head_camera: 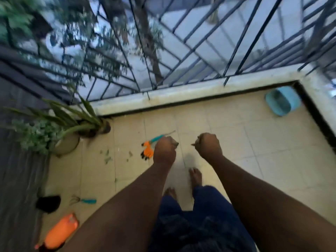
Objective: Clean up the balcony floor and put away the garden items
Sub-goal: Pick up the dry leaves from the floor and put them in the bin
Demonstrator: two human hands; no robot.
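Note:
My left hand point(164, 150) and my right hand point(209, 144) are both fists held out above the tiled balcony floor point(236, 142). Small dark leaf bits poke out of each fist. On the floor just left of my left hand lie orange gloves with dark tips point(147, 151) and a teal-handled tool point(158, 138). Green leaf scraps point(108, 157) are scattered on the tiles left of the gloves. A teal-handled hand rake point(85, 200) lies at the lower left.
Potted plants point(54, 130) stand in the left corner by the railing point(163, 60). A blue dustpan point(282, 100) sits in the far right corner. An orange bottle point(60, 231) and a black object point(48, 202) lie at the lower left. My bare feet point(195, 177) stand below my hands.

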